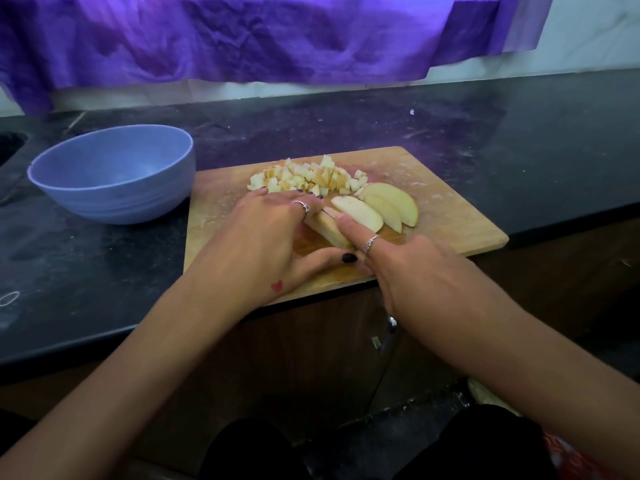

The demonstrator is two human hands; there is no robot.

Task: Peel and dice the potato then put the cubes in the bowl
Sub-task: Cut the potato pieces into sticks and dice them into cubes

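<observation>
A wooden cutting board lies on the dark counter. A pile of pale potato cubes sits at its far side. Three peeled potato slices lean together on the right. My left hand grips a potato piece near the board's middle, thumb against its near end. My right hand holds a knife, forefinger stretched along the blade; only a sliver of blade shows above the piece, and the handle is hidden. An empty blue bowl stands left of the board.
The black counter runs left to right, its front edge close to my body. A purple cloth hangs over the back wall. A dark sink corner shows at far left. Cabinet doors lie below the counter.
</observation>
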